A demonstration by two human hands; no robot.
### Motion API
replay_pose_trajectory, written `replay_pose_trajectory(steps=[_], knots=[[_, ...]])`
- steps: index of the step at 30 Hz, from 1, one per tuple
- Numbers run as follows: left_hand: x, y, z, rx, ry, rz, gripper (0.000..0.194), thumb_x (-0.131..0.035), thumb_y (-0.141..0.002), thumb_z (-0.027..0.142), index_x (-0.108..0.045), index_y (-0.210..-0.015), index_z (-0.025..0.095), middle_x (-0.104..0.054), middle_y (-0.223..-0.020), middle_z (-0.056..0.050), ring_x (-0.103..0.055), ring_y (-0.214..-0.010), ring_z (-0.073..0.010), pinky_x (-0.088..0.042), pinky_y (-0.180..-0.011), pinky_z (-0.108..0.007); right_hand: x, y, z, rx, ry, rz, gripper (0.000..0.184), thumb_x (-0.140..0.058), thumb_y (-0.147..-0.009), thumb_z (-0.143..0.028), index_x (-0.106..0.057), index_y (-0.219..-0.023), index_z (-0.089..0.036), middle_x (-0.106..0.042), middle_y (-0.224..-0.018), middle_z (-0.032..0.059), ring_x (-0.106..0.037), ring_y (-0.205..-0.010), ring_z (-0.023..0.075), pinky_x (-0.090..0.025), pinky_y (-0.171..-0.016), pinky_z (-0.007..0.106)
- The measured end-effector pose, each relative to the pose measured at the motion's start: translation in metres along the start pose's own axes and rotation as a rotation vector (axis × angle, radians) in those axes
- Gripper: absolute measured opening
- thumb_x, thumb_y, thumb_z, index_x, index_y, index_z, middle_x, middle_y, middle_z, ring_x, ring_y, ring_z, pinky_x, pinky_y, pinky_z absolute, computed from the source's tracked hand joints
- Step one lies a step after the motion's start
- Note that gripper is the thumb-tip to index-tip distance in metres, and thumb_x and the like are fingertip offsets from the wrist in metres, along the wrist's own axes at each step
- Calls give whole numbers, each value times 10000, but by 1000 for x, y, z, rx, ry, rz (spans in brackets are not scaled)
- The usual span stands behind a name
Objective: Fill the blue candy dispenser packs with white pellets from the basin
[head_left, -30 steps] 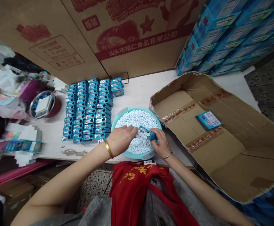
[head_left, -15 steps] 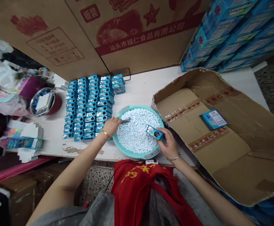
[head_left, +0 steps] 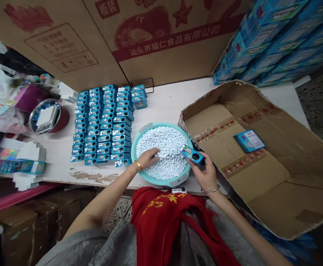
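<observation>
White candies (head_left: 165,138) fill a round turquoise basin (head_left: 133,153) in front of me. Closed, with its fingertips down among the candies, my left hand (head_left: 147,159) is over the basin's left half; whatever it holds is hidden. My right hand (head_left: 206,173) grips a small blue candy box (head_left: 193,156) above the basin's right rim. The box is tilted, with a dark round hole in its face and white candies at its far end.
Rows of similar blue boxes (head_left: 105,138) stand left of the basin. An open cardboard carton (head_left: 214,125) at the right holds one blue pack (head_left: 249,140). Stacked blue boxes (head_left: 261,48) rise behind it. A large carton (head_left: 161,55) backs the white table (head_left: 167,101).
My left hand has moved right and down from the basin's left rim into the candies. The grey metal tool by its fingers no longer shows. My right hand has shifted slightly right with the box.
</observation>
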State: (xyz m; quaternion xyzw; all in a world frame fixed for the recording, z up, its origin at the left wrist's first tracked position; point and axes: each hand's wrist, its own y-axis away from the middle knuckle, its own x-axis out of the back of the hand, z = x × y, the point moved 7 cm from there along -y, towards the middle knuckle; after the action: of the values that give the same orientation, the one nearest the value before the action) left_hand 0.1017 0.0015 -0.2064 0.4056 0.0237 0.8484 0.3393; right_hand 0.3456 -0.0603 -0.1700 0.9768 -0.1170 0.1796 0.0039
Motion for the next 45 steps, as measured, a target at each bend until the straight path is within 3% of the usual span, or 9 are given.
replay_pose_trajectory(steps=[9, 17, 24, 27, 30, 33, 35, 40, 45], knots=[[82, 44, 86, -158, -167, 6, 241, -480, -929, 315, -529, -1101, 154, -616, -1005, -85, -580, -878, -172, -470, -788, -303, -20, -10, -15, 246, 131, -66, 344, -532, -809, -215, -531, -1152, -198, -609, -1092, 105, -566, -1029, 258, -467, -912, 438], [87, 30, 149, -48, -653, -187, 180, -476, -896, 158, -545, -1061, 139, -629, -1015, -100, -605, -926, -219, -493, -766, -328, -39, -7, -34, 421, 200, -146, 439, -465, -774, -91, -516, -1196, -203, -599, -1135, 110, -543, -1078, 268, -465, -944, 456], [84, 31, 192, -29, -860, -208, 194, -397, -916, 102, -588, -932, 130, -616, -890, -104, -600, -853, -225, -488, -642, -304, -43, -2, -31, 432, 163, -162, 446, -456, -785, -85, -501, -1213, -205, -598, -1132, 110, -545, -1091, 266, -465, -955, 468], [94, 37, 169, -7, -796, -76, 178, -418, -921, 141, -588, -972, 147, -610, -904, -92, -584, -871, -210, -492, -697, -308, -41, -4, -28, 404, 144, -155, 419, -464, -794, -107, -512, -1198, -207, -602, -1130, 111, -550, -1085, 263, -468, -951, 463], [93, 47, 102, 165, -692, 0, 187, -451, -913, 185, -562, -1063, 177, -605, -1015, -84, -570, -963, -208, -487, -785, -317, -33, -8, -22, 320, 123, -136, 358, -521, -821, -189, -526, -1179, -211, -616, -1102, 106, -574, -1049, 260, -485, -921, 446], [55, 53, 28, 333, -608, -126, 226, -434, -883, 110, -560, -1058, 180, -604, -1035, -91, -568, -1002, -217, -478, -832, -336, -23, -12, -13, 221, 103, -107, 371, -601, -827, -298, -528, -1179, -206, -636, -1063, 100, -605, -994, 248, -507, -871, 409], [20, 45, 2, 334, -523, -164, 246, -434, -875, 100, -551, -1076, 178, -601, -1071, -94, -561, -1038, -222, -472, -870, -346, -18, -13, -8, 183, 96, -97, 396, -621, -822, -339, -529, -1184, -208, -644, -1065, 95, -611, -985, 242, -507, -867, 402], [-48, -1, 0, 219, -282, -69, 325, -454, -868, 128, -519, -1179, 199, -583, -1201, -78, -544, -1110, -209, -447, -958, -343, -13, -12, 3, 71, 59, -66, 431, -640, -800, -391, -541, -1172, -196, -650, -1095, 99, -613, -995, 242, -485, -911, 425], [-45, -6, 5, 144, -133, -11, 312, -484, -870, 183, -519, -1180, 173, -606, -1167, -86, -573, -1070, -201, -452, -951, -331, -10, -8, 8, -16, 16, -52, 448, -665, -779, -402, -548, -1156, -190, -656, -1079, 95, -611, -977, 234, -483, -901, 416]])
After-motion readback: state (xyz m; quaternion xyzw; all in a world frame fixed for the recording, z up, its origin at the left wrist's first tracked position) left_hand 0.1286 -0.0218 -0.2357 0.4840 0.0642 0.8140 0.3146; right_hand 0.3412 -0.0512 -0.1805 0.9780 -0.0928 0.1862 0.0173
